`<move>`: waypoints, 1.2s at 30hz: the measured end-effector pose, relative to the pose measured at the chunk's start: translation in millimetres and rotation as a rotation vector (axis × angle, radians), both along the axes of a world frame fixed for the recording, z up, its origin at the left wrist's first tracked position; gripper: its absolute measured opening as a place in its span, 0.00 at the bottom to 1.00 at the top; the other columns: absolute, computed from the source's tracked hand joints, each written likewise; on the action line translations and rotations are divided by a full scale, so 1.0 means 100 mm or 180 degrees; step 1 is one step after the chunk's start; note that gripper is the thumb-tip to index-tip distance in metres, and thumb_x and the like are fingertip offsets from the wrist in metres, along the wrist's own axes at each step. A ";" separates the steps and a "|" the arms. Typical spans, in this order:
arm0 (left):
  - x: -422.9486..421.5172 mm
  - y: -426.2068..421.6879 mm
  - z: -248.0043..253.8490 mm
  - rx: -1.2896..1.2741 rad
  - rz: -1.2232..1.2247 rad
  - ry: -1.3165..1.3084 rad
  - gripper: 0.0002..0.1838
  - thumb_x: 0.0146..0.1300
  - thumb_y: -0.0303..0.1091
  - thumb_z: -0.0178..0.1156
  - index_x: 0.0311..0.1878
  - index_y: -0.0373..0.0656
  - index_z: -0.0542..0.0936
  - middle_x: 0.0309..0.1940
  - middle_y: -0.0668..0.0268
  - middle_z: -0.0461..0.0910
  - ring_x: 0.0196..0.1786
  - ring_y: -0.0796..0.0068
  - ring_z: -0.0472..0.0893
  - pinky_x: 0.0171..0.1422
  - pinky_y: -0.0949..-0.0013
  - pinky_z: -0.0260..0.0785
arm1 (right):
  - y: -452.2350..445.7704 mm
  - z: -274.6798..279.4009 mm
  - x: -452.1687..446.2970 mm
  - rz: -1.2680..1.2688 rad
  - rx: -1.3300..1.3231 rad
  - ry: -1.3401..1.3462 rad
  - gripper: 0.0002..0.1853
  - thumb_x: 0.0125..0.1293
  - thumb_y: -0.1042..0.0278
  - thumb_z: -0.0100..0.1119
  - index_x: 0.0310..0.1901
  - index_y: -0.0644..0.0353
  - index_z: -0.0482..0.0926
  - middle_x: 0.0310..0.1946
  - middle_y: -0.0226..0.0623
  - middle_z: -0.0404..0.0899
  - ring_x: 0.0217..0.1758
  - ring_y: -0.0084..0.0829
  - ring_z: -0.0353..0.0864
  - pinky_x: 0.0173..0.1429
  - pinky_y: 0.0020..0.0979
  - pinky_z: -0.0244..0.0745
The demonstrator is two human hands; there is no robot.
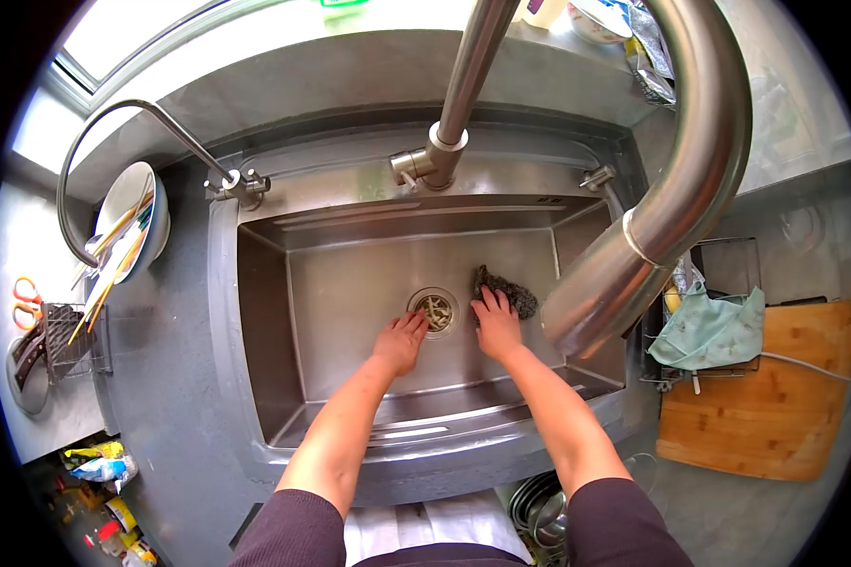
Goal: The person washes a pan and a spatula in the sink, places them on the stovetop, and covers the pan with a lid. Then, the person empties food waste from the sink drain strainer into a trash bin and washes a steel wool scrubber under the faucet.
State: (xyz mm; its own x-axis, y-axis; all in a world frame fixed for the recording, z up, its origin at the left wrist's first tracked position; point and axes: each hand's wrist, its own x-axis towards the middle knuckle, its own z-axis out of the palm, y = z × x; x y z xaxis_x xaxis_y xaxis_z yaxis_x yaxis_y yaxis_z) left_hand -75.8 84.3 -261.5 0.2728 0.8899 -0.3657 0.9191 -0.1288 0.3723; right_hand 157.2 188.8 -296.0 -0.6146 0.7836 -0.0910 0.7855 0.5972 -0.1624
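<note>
Food scraps in drain strainer, seemingly gathered, not yet removed; left hand at its left rim, fingers together; right hand right of it, fingers spread on scourer

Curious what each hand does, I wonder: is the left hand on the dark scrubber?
No, the right hand is on the dark scrubber, while the left hand is at the drain's edge.

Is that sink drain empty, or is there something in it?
Not empty: pale scraps show inside the drain, beside the left hand.
</note>
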 end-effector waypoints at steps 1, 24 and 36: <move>-0.02 -0.02 -0.02 0.0077 -0.0017 -0.0013 0.30 0.57 0.29 0.47 0.67 0.41 0.62 0.70 0.59 0.57 0.72 0.60 0.55 0.73 0.59 0.50 | -0.01 0.00 -0.01 0.0096 -0.0234 0.0144 0.29 0.49 0.72 0.63 0.57 0.49 0.69 0.69 0.36 0.54 0.71 0.48 0.50 0.65 0.56 0.59; 0.42 0.10 0.39 -0.0286 0.0354 -0.1122 0.29 0.56 0.28 0.54 0.64 0.41 0.65 0.67 0.54 0.59 0.69 0.51 0.59 0.71 0.58 0.56 | 0.51 0.85 0.46 -0.2262 -0.2211 -0.1286 0.47 0.58 0.69 0.54 0.72 0.39 0.33 0.73 0.36 0.39 0.71 0.48 0.53 0.65 0.56 0.60; 0.06 -0.16 0.35 -0.0457 0.0873 -0.1038 0.25 0.58 0.30 0.54 0.61 0.40 0.69 0.64 0.52 0.64 0.68 0.53 0.61 0.70 0.58 0.57 | -0.30 -0.42 -0.13 0.0069 -0.1003 0.0196 0.17 0.58 0.70 0.52 0.51 0.54 0.74 0.44 0.47 0.75 0.49 0.46 0.76 0.49 0.44 0.72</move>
State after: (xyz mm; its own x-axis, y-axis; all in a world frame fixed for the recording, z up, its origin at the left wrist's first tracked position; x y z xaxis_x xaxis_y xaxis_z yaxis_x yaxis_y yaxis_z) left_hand -70.3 68.3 -226.6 0.1554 0.8918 -0.4249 0.7438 0.1774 0.6444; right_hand 144.3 158.5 -337.9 -0.6428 0.7094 -0.2892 0.7561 0.5266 -0.3887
